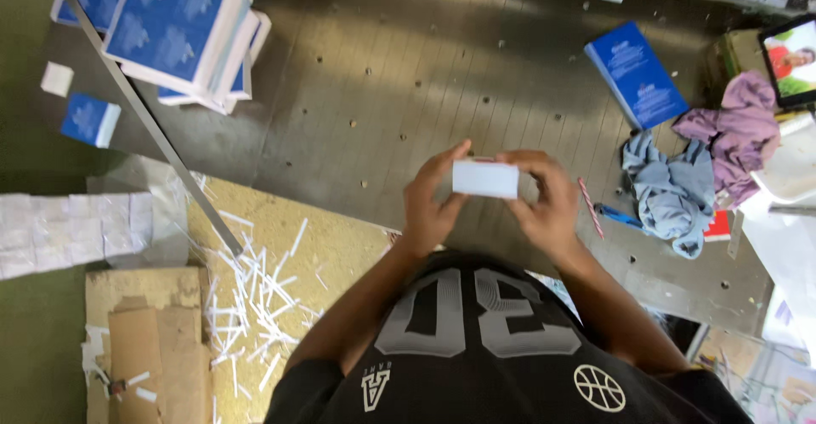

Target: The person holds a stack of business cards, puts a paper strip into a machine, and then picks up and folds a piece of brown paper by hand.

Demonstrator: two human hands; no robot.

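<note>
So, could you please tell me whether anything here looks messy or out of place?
Yes: white paper strips lie scattered over the brown board, and crumpled cloths sit heaped on the metal table. Both hands hold a small white stack.

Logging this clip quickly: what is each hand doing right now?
Left hand: closed on the left end of the small white rectangular block.
Right hand: closed on its right end.

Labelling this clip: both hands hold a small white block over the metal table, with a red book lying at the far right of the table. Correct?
Not quite. The book at the far right is blue, not red, as the head view shows. The rest stands: the left hand and right hand hold the small white block between them over the metal table.
</note>
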